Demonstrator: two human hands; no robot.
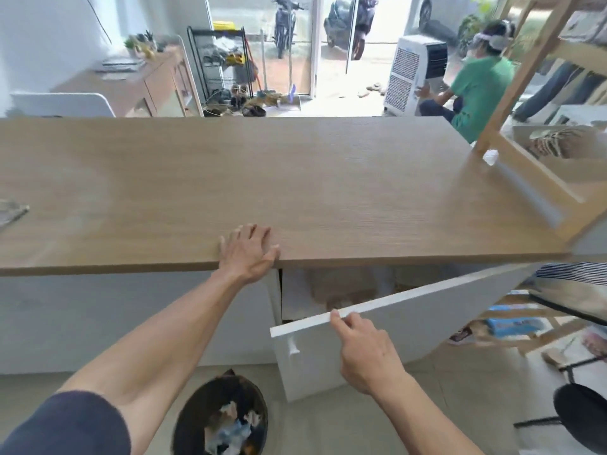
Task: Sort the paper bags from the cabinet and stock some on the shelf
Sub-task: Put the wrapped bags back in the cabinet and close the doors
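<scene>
Head view: left hand laid flat and loose on the near edge of the counter, fingers spread, thumb curled over the lip, grasping nothing. Right hand at 5 o'clock from the left, pinching the top edge of the white cabinet door, fingertips on that edge. Door swung partly open, tilted, small handle on its front face. Brown paper bags dimly seen inside the cabinet, behind the door and under the counter; number and shape impossible to tell. Dark bin with crumpled scraps on the floor at 6 o'clock, between the forearms. Wooden shelf at 3 o'clock, resting on the counter's right end. Person in green crouched at 1 o'clock beside a white cooler.
</scene>
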